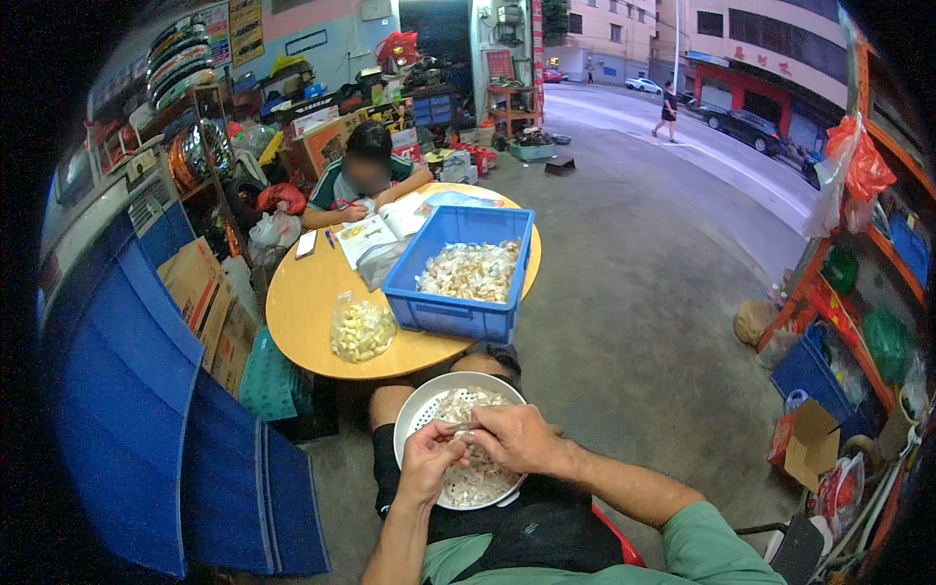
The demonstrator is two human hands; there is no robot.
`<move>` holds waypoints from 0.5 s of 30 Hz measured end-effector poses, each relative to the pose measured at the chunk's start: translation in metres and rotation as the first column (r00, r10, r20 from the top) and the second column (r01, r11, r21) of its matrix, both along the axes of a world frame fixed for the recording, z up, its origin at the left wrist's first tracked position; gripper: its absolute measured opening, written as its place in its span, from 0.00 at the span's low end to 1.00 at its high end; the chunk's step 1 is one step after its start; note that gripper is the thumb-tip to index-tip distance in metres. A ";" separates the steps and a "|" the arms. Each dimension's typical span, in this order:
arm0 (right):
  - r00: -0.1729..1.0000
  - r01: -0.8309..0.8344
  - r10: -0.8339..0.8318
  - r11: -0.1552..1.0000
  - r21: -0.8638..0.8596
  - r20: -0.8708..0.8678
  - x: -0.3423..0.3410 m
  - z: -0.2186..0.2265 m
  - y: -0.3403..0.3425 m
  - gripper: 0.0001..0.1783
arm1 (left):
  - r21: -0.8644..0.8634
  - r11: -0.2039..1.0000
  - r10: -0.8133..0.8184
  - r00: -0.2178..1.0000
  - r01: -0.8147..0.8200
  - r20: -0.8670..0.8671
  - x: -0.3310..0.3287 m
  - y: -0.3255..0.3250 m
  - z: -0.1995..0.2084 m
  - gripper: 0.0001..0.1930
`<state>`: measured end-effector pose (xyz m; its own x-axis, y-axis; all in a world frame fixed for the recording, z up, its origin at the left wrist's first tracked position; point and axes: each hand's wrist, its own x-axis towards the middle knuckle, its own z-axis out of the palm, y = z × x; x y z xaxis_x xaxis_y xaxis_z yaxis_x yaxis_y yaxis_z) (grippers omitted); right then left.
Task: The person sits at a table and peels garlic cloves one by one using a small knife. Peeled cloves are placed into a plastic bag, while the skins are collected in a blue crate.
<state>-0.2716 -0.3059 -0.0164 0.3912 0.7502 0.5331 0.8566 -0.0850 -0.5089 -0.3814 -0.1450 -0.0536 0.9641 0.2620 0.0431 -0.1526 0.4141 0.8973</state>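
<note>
A round white colander (pixel 410 417) with holes rests on my lap, holding many small pale, whitish pieces (pixel 472 485) whose kind I cannot make out. Above it my two hands meet, fingers closed. My left hand (pixel 431 462) pinches something too small to name. My right hand (pixel 515 437) is closed right beside it, thumb and fingers bent toward the left fingertips. A small dark, thin thing (pixel 465 426) shows between the hands, partly hidden by the fingers; which hand grips it is unclear.
On the round wooden table (pixel 302 336) stand a blue bin (pixel 458 317) of small pale pieces and a clear bag (pixel 361 330) of yellowish pieces. Across it a person (pixel 361 180) writes beside an open book (pixel 375 234). Blue panels (pixel 127 390) stand left; an orange shelf (pixel 819 283) right.
</note>
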 end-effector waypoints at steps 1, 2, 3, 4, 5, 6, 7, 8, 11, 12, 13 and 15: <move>1.000 0.001 -0.001 1.000 0.010 0.003 0.000 0.001 0.000 0.13 | 0.008 1.000 -0.021 0.999 0.020 0.032 0.001 0.002 -0.005 0.08; 1.000 0.001 -0.001 1.000 0.019 0.007 0.000 0.001 0.000 0.13 | 0.010 1.000 -0.022 0.999 0.022 0.035 0.000 0.002 -0.006 0.08; 1.000 -0.007 0.007 0.999 0.036 0.003 0.001 0.001 0.000 0.12 | 0.013 1.000 -0.023 0.999 0.022 0.037 0.002 0.001 -0.004 0.08; 1.000 -0.007 0.006 0.999 0.048 0.007 0.000 0.001 0.000 0.12 | 0.015 1.000 -0.023 0.999 0.023 0.039 0.003 -0.001 -0.003 0.08; 1.000 -0.008 0.007 0.998 0.062 0.010 -0.001 0.002 0.001 0.11 | 0.013 1.000 -0.013 1.000 0.013 0.023 0.003 -0.001 -0.004 0.09; 1.000 -0.009 0.008 0.997 0.076 0.012 -0.001 0.002 0.001 0.11 | 0.007 1.000 -0.008 1.000 0.008 0.021 0.003 -0.001 -0.004 0.09; 1.000 -0.014 0.012 0.994 0.109 0.012 -0.001 -0.001 0.003 0.11 | 0.002 1.000 -0.003 1.000 0.003 0.019 0.003 -0.001 -0.005 0.09; 1.000 -0.009 0.008 0.996 0.085 0.014 -0.001 -0.002 0.003 0.11 | -0.004 1.000 -0.001 1.000 0.001 0.017 0.004 0.000 -0.007 0.10; 1.000 0.000 0.000 0.999 0.044 0.000 0.001 -0.001 0.003 0.13 | -0.034 0.999 0.010 1.000 -0.009 0.030 0.007 -0.004 -0.004 0.10; 1.000 0.013 -0.013 0.999 0.044 -0.014 0.000 -0.001 0.003 0.13 | -0.045 0.999 0.023 0.999 -0.021 0.025 0.006 -0.004 -0.003 0.10; 0.999 0.027 -0.025 0.999 0.044 -0.028 -0.002 -0.001 0.004 0.14 | -0.026 1.000 0.015 0.999 -0.014 0.035 0.006 -0.001 -0.009 0.10; 0.998 0.055 -0.054 0.998 0.044 -0.029 -0.004 -0.001 0.004 0.14 | -0.031 1.000 0.001 0.999 0.001 0.047 0.004 -0.002 -0.009 0.11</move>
<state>-0.2757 -0.3017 -0.0171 0.4458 0.7032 0.5539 0.8369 -0.1078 -0.5367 -0.3773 -0.1465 -0.0630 0.9613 0.2638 0.0797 -0.1939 0.4419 0.8759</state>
